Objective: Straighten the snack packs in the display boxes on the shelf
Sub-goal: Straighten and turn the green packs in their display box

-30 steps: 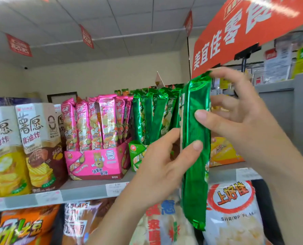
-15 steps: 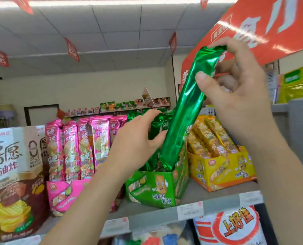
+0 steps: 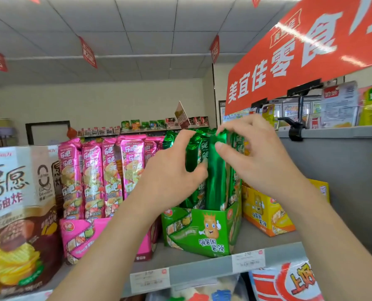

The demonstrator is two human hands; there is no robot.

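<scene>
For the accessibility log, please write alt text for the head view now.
Both hands grasp green snack packs standing in a green display box on a shop shelf: the right hand pinches one pack's top, the left hand holds the neighbouring packs. A pink display box stands left of it, a yellow box right.

glossy green packs in the green box, film-strip band and a yellow cartoon potato on its front. left of it, pink packs in a pink box, same film-strip. yellow box at the right end of the grey shelf, white price tags along its front edge. overhead, orange-red sign, white characters.
</scene>
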